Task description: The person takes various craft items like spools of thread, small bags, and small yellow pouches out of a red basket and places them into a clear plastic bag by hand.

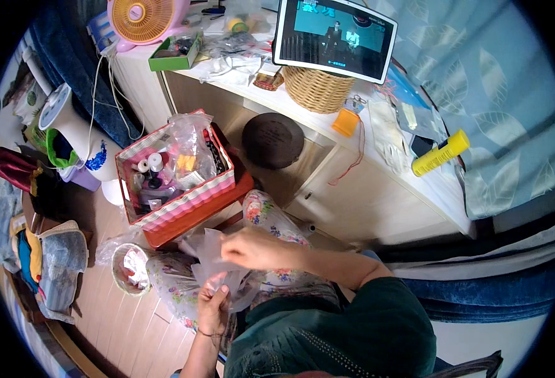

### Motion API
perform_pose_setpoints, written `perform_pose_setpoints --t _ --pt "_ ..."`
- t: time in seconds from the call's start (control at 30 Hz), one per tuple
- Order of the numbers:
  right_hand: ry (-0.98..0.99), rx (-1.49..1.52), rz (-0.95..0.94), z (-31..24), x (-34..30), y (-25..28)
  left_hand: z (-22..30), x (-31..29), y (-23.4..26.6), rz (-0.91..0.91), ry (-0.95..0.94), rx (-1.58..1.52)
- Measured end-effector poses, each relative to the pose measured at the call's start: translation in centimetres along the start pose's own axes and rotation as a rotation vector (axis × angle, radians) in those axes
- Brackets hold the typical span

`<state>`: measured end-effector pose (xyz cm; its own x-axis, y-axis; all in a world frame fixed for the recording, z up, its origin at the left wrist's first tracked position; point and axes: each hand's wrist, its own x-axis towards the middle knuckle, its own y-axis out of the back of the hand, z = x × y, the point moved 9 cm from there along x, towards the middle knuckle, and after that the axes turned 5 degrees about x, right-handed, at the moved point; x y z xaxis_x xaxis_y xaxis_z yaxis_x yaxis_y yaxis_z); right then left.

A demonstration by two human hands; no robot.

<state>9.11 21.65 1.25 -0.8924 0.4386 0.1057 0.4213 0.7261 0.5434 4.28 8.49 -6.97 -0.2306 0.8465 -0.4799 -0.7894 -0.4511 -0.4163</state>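
Note:
A thin translucent plastic bag (pixel 207 249) hangs over my lap, between my two hands. My left hand (pixel 212 307) pinches its lower part, thumb on top. At the upper part my right hand (pixel 244 247) is closed on the plastic, fingers curled and slightly blurred. What lies inside the bag, if anything, I cannot make out. Just beyond my knees, a pink-and-white woven basket (pixel 193 211) rests on a reddish-brown stool (pixel 164 235). It holds white spools, small dark items, a yellow piece and clear plastic wrapping (pixel 192 133).
Left of my legs stands a small waste bin (pixel 118 277) with crumpled white material. On the white table ahead are a tablet (pixel 335 44) against a wicker basket (pixel 315 88), an orange pouch (pixel 345 123), a yellow cylinder (pixel 441 153), a green box (pixel 175 58) and a pink fan (pixel 140 19).

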Motion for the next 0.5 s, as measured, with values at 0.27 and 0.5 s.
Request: perform_pose_setpoints --t 0.27,0.5 --pt "-0.132 0.487 -0.355 -0.7 -1.2 -5.5 0.6 0.3 1.3 0.012 -0.076 -0.224" --pt "-0.103 0.509 -0.257 -0.7 -1.9 -6.6 1.3 0.1 1.6 0.042 -0.147 0.020"
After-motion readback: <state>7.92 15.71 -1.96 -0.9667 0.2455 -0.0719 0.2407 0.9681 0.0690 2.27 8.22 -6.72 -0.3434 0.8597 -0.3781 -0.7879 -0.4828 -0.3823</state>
